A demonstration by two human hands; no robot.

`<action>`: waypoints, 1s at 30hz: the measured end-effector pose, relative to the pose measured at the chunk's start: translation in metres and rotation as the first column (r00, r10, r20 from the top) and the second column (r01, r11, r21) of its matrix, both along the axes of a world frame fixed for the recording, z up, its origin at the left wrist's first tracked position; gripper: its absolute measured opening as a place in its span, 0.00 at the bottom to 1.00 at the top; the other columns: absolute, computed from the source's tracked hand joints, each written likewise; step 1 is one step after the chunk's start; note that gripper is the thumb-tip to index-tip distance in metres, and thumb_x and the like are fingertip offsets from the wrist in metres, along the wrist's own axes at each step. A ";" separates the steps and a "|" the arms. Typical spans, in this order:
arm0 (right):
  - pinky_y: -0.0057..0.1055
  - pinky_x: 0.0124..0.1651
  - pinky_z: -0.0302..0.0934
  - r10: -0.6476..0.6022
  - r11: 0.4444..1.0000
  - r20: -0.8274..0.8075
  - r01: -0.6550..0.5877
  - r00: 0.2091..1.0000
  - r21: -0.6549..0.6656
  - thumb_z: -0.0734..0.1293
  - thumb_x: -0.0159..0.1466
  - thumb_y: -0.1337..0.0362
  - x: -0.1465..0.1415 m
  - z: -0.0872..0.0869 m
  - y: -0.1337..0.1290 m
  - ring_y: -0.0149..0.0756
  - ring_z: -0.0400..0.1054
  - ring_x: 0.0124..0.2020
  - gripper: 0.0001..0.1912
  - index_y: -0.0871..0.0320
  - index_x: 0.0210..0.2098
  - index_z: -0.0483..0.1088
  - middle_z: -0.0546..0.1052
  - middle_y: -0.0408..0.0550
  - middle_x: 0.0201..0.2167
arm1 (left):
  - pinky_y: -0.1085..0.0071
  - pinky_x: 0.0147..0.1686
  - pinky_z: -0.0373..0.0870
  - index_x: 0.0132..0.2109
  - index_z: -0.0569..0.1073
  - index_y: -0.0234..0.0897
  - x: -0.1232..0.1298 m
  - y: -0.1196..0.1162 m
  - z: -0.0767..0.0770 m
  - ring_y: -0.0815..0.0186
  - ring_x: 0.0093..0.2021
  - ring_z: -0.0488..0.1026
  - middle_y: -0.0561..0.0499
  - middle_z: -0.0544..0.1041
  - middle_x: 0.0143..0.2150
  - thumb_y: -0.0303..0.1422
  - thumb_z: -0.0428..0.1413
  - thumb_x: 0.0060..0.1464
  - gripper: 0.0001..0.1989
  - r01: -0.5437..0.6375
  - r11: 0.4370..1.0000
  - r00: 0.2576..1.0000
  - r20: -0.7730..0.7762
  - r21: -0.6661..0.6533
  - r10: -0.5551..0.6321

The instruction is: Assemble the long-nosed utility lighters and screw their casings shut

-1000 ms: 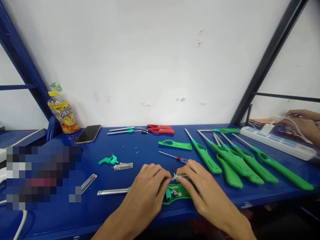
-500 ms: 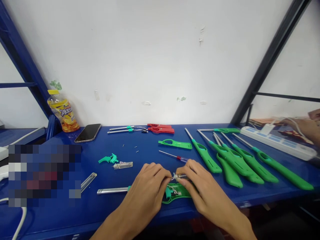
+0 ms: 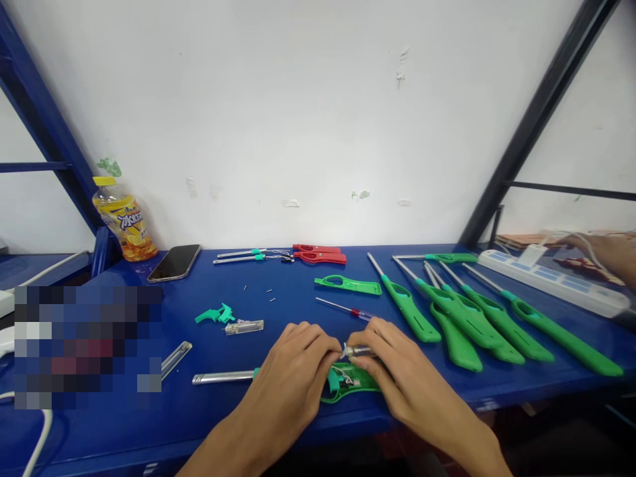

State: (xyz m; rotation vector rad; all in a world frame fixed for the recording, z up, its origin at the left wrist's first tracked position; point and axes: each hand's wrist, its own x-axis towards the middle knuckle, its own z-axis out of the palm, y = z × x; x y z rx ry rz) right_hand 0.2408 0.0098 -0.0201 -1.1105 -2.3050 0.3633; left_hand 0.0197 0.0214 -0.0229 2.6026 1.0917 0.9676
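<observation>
My right hand is closed round a clear lighter fuel tank, gripping it between thumb and fingers. At the tank's left end, my left hand pinches a small white part, mostly hidden by the fingertips. Both hands are over an opened green stick lighter, whose half shell shows wires and a teal trigger piece inside. Its metal tube extends left from under my left hand. A screwdriver lies just beyond my hands, with a loose green shell half behind it.
Several green stick lighters lie at right near a power strip and another person's hand. Disassembled red lighters lie along the wall. At left are clear tanks, teal parts, tiny screws, a phone and a bottle.
My hands keep almost the same pose, the tank and white part still between them. At far right, the other person's hand has shifted slightly.
</observation>
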 end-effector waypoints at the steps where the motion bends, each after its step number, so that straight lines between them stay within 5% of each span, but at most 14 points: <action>1: 0.44 0.55 0.61 0.000 1.000 0.001 0.000 1.000 -0.002 0.56 0.80 0.67 0.000 0.000 0.000 0.44 0.67 0.47 0.09 0.50 0.50 0.66 0.71 0.46 0.45 | 0.61 0.46 0.65 0.46 0.74 0.38 0.000 0.000 0.000 0.60 0.41 0.72 0.52 0.79 0.42 0.23 0.51 0.73 0.09 0.007 1.000 1.000 0.001 0.009 -0.007; 13: 0.47 0.59 0.59 -0.051 0.998 -0.034 0.052 0.998 0.038 0.57 0.79 0.67 0.000 -0.005 0.004 0.46 0.66 0.54 0.09 0.48 0.52 0.66 0.73 0.46 0.48 | 0.60 0.46 0.64 0.46 0.75 0.41 -0.001 0.001 0.000 0.61 0.41 0.73 0.55 0.80 0.42 0.25 0.54 0.72 0.07 -0.066 0.998 0.996 0.066 -0.021 0.067; 30: 0.47 0.61 0.59 -0.002 1.000 -0.058 0.001 0.998 -0.016 0.57 0.79 0.69 0.000 0.000 -0.001 0.43 0.67 0.49 0.09 0.49 0.50 0.66 0.72 0.45 0.46 | 0.62 0.44 0.65 0.44 0.74 0.40 0.001 -0.001 0.004 0.61 0.39 0.73 0.53 0.79 0.40 0.25 0.51 0.73 0.09 -0.050 0.999 0.998 0.035 0.004 0.050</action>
